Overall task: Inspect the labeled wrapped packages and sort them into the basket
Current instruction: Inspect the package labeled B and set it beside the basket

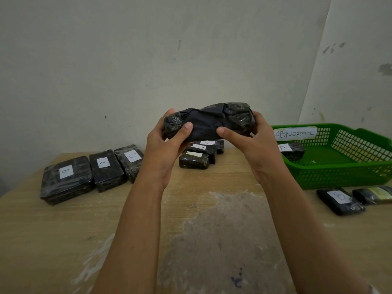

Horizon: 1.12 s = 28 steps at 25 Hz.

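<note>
Just left of the green basket (339, 179), raised higher than its rim, a black wrapped package (209, 122) is held at both ends, the left grip (167, 143) and right grip (252, 141) each curled round it, probably so that its unseen label can be found.

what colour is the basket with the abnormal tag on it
Green, a mesh-sided plastic basket; it shows best in the head view, at the right.
</note>
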Motion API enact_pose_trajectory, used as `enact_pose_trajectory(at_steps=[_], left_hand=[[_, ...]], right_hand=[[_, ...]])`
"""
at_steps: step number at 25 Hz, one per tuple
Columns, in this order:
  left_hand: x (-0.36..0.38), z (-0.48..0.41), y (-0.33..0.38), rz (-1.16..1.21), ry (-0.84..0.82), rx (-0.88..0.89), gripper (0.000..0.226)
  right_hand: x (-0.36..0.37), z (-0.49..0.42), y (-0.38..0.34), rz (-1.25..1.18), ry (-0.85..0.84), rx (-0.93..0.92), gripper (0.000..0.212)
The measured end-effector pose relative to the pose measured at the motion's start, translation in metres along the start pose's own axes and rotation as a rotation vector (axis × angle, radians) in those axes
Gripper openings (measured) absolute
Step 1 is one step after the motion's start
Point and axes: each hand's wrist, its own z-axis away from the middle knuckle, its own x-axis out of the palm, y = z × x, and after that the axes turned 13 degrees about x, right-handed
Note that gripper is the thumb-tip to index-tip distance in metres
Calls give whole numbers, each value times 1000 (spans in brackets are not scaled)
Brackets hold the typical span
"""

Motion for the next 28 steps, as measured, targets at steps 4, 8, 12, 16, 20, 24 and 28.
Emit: enact_pose_trajectory(at_steps=[4,8,12,16,20,24,28], left_hand=[[1,1,1,-21,-48,0,93],[-1,0,-6,-128,-51,38,97],[-1,-2,-7,-177,-110,33,113],[6,2,2,-116,-80,-49,73],[3,3,2,-31,-26,-4,47],[1,3,0,-35,-21,88,53],[1,2,-1,-53,-43,108,55]], right_hand=[[0,-1,1,-40,1,-14,68],[1,0,2,-21,-11,-45,70],[2,-1,5,6,36,-95,68],[2,-2,4,42,54,-164,69],[1,-2,4,74,17,-171,74],[3,1,2,87,-7,-39,85],[6,2,3,51,32,34,56]])
